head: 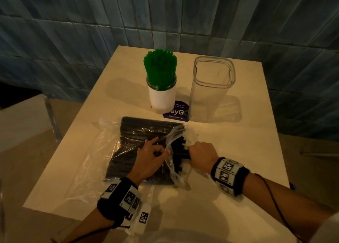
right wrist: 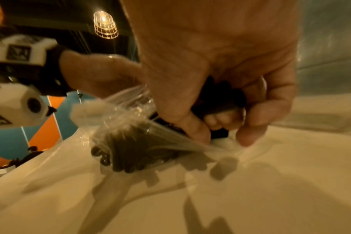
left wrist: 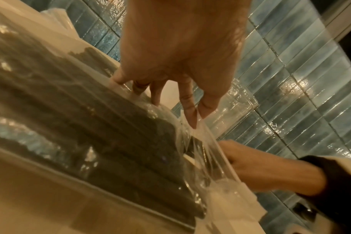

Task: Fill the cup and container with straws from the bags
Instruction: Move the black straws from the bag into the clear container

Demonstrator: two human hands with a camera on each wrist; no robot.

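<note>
Black plastic straws [head: 145, 151] lie flat in a clear, crinkly plastic bag [head: 102, 162] on the pale table [head: 238, 151], mouth towards my right. My right hand [head: 200, 151] is clenched round a bunch of their ends poking from the opening. My left hand [head: 149, 157] rests on the pack, thumb and forefinger pinching the torn film to hold the mouth wide. I should draw the bunch out along its own length, level with the table, and keep the left pressing so the bag does not slide after it. The tall clear square container [head: 211, 88] stands empty beyond, well apart; the white cup [head: 162, 98] beside it already bristles with green straws [head: 160, 66].
</note>
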